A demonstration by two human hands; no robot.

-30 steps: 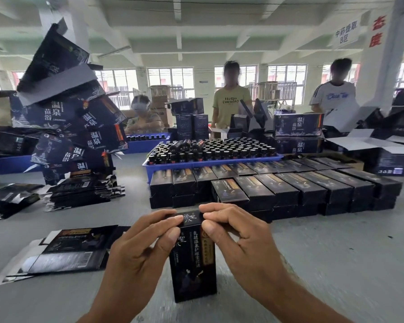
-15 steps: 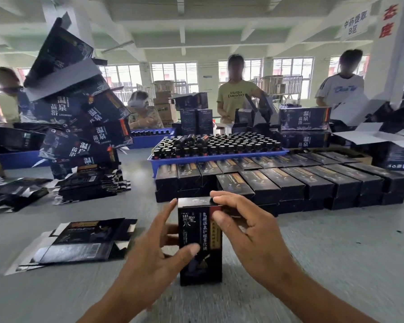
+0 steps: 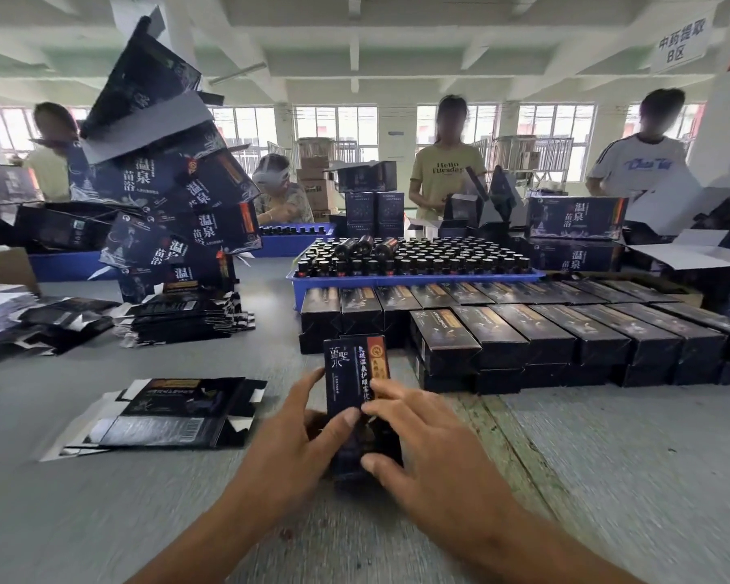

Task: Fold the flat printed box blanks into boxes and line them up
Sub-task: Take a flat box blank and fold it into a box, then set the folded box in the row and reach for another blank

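Observation:
A folded black printed box (image 3: 355, 375) stands upright on the grey table just in front of me. My left hand (image 3: 308, 440) wraps its left side with the thumb on the front face. My right hand (image 3: 422, 444) grips its right side, fingers across the front and lower edge. Behind it lie two rows of finished black boxes (image 3: 565, 335), stacked two high and lined side by side. Flat box blanks (image 3: 161, 415) lie on the table to my left. A further pile of blanks (image 3: 186, 318) sits behind them.
A blue tray of dark bottles (image 3: 414, 263) stands behind the finished rows. A tall leaning stack of larger printed cartons (image 3: 165, 196) rises at the left. Several people work across the table, one in a yellow shirt (image 3: 447, 170). Larger cartons (image 3: 574, 221) stand at the right.
The box has moved away from me toward the finished rows and stands nearer them. Both hands slid from its top down to its sides. My head moved closer to the table.

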